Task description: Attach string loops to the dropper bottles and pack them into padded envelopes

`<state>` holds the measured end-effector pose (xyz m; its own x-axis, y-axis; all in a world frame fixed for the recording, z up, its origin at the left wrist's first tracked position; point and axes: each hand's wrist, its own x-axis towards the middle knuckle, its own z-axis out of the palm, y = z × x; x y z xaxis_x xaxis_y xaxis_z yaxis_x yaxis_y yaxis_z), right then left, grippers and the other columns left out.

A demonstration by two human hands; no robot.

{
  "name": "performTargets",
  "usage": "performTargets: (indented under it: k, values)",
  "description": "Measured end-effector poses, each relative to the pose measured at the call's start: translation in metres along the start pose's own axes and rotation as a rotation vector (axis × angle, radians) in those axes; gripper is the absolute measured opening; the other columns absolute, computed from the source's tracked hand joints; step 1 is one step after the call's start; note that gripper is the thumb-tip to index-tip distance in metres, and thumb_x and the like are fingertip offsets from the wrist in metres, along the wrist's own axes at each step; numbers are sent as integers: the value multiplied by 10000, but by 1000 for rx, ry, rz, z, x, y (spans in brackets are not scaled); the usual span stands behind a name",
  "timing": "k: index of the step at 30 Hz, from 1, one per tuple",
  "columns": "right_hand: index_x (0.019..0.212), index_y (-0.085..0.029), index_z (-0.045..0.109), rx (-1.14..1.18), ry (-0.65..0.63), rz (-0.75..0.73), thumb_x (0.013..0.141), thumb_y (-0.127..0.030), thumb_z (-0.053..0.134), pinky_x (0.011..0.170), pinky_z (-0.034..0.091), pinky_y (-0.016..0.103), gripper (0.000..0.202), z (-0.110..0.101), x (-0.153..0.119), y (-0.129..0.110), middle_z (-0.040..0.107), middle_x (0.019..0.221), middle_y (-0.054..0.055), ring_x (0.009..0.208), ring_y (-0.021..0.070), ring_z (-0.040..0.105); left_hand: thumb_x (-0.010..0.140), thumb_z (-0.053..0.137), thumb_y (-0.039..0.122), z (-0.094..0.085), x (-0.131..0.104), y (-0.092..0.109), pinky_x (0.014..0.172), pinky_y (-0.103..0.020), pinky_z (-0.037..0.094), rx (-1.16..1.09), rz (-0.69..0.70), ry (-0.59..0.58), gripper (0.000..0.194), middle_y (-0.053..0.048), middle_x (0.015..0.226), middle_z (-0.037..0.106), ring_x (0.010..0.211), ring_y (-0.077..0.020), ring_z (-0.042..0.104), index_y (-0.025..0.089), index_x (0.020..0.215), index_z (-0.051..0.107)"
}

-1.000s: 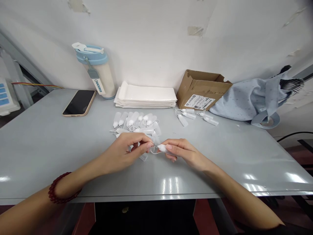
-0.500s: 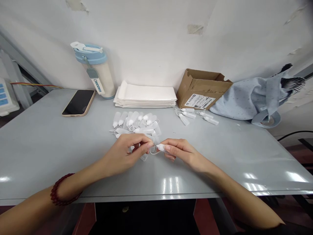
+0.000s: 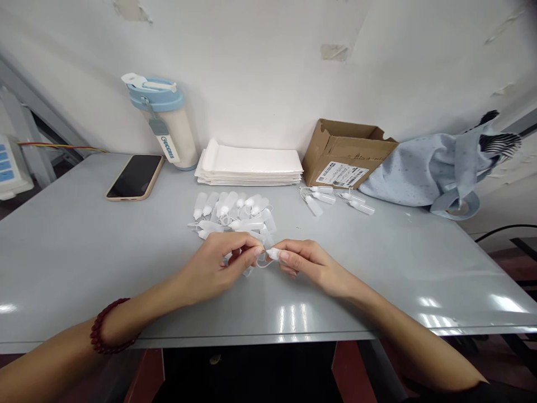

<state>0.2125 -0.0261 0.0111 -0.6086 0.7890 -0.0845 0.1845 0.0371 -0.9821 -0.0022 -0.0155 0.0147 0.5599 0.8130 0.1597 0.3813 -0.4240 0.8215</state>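
Observation:
Between thumb and fingers, my right hand [image 3: 308, 260] grips a small white-tipped squeeze bottle [image 3: 274, 254], its nozzle pointing left. The bottle's body is mostly hidden by the fingers. My left hand [image 3: 229, 260] is pinched closed right at the nozzle tip; a thin dark sliver shows there, too small to name. A thin white strap loops below the nozzle between the two hands. Just beyond my left hand lies a pile of similar translucent bottles [image 3: 226, 206] with white caps, partly covered by that hand.
Several more bottles [image 3: 323, 197] lie in front of a cardboard box [image 3: 348, 154]. A stack of white padded envelopes [image 3: 251, 165] rests against the wall. A phone [image 3: 135, 176] and a blue-lidded tumbler [image 3: 168, 123] stand left. A light blue cloth bag [image 3: 419, 170] slumps at the right.
Both hands stay nearly in place at the nozzle. The bottle tip has shifted very slightly left, and my left forearm a little to the right.

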Motion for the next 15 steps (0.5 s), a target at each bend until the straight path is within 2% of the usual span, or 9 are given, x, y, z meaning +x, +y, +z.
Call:
performTargets:
  k: [8, 12, 15]
  values:
    - [888, -162, 593, -87, 11, 3, 955, -384, 408, 580, 317, 238, 296, 0, 1, 1, 422, 653, -35, 607, 93, 396, 895, 464, 210, 1, 1, -1, 540, -190, 380, 31, 33, 7, 210, 24, 650, 610, 580, -85, 508, 161, 768, 624]
    - [912, -167, 609, -127, 51, -8, 955, -374, 412, 590, 322, 235, 289, -3, 1, -1, 425, 662, -33, 623, 96, 402, 871, 526, 241, -4, 4, -2, 557, -193, 407, -34, -45, -19, 150, 22, 705, 639, 610, -92, 534, 176, 831, 655]
    - [947, -172, 618, -142, 75, -13, 955, -366, 414, 589, 319, 234, 283, -6, 0, -2, 418, 662, -33, 626, 97, 399, 841, 574, 254, -7, 5, -3, 562, -198, 417, -30, -76, 19, 116, 22, 716, 636, 602, -92, 520, 184, 865, 664]
